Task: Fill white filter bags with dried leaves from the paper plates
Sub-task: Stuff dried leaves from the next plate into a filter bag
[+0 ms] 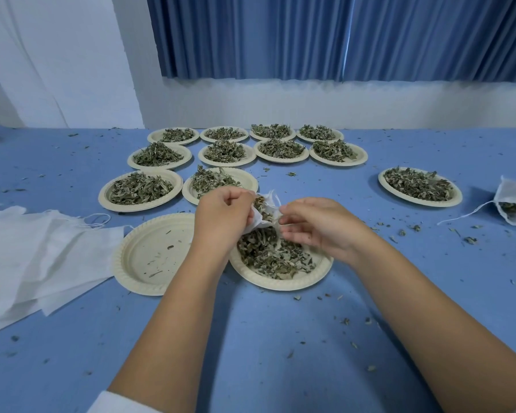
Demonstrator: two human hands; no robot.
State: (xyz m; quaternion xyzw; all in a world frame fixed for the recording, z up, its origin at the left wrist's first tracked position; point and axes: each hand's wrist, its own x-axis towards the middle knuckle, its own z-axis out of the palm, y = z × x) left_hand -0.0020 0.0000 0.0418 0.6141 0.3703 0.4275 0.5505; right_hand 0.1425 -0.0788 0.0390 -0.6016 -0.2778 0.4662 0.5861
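Centrally, left hand point(224, 217) grips filter bag point(259, 223) (leaves point(262, 204) inside) over heaped plate point(280, 284); right hand point(319, 226) at bag mouth, grip unclear.

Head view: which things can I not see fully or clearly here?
Head view only:
- Filter bag: mostly hidden by the left hand; its fill level is unclear.
- Right hand: whether it pinches bag or leaves is too small to tell.
- Filled bag: cut off by the right edge.
- Empty bag pile: cut off by the left edge.
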